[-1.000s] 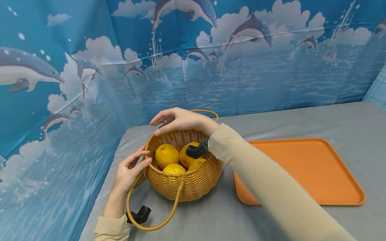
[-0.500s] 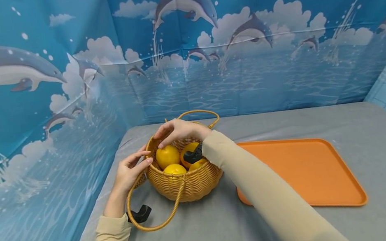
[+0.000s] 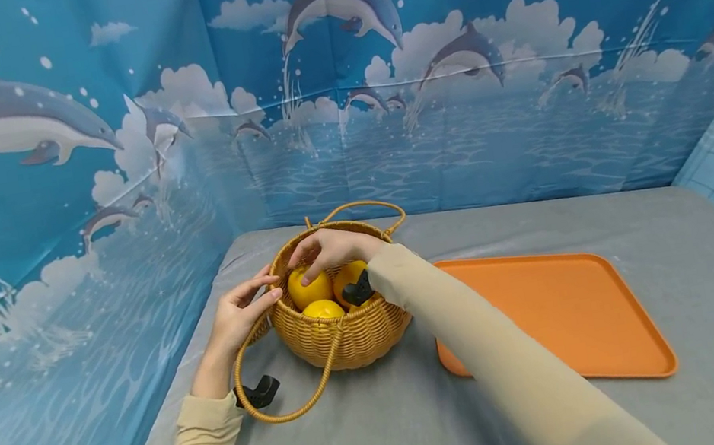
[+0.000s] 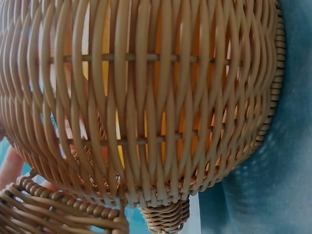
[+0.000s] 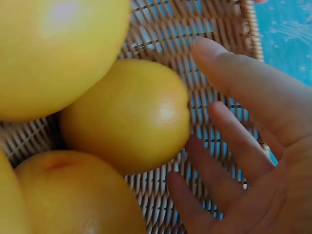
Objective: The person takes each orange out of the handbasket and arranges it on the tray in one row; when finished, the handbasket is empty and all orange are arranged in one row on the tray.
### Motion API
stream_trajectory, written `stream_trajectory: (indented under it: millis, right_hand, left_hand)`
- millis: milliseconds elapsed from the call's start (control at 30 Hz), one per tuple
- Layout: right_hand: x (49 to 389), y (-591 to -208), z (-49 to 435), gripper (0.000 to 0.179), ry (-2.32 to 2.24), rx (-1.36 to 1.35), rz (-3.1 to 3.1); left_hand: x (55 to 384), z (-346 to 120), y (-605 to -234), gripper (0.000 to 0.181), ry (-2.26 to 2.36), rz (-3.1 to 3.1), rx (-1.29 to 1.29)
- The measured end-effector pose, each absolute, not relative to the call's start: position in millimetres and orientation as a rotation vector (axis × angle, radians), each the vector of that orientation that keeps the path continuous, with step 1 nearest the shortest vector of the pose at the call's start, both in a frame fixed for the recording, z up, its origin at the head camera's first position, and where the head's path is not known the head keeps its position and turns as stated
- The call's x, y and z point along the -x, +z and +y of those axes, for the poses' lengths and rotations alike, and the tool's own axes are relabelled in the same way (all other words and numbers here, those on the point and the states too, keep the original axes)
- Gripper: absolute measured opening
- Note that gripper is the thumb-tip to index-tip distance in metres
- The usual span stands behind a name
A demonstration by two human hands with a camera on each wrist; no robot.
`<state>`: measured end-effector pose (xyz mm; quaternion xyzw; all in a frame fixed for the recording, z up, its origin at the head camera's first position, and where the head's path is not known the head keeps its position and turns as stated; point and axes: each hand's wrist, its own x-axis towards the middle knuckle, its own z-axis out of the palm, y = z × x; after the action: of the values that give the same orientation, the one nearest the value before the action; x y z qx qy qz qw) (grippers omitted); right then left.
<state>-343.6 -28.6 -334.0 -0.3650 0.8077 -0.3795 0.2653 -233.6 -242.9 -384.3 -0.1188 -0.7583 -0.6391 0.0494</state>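
Note:
A round wicker basket holds several round yellow fruits, smooth-skinned and tinged orange. My left hand grips its left rim, thumb and fingers at the edge; the left wrist view is filled by the woven basket wall. Reaching in over the far side, my right hand has its fingers spread above the fruit at the back left. In the right wrist view that hand is open beside a yellow fruit, thumb and fingers apart, fingertips close to its end.
An orange tray lies on the grey-covered table, right of the basket and partly behind my right sleeve. One basket handle hangs toward me, the other leans back. A dolphin-print curtain rises behind.
My right hand has come down from above the basket's far rim into the basket, to the back-left fruit. The left hand stays at the rim.

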Motion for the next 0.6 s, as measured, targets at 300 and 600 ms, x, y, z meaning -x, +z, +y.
stream_trajectory:
  millis: [300, 600]
  right_hand:
    - [348.7, -337.0, -33.1, 0.052, -0.781, 1.041, 2.167]
    - [349.9, -338.0, -34.3, 0.057, -0.678, 1.055, 2.171]
  left_hand:
    - [234.2, -243.2, -384.7, 0.038, -1.946, -2.306, 0.380]
    - [234.0, -243.1, -385.3, 0.038, -1.932, -2.305, 0.386]
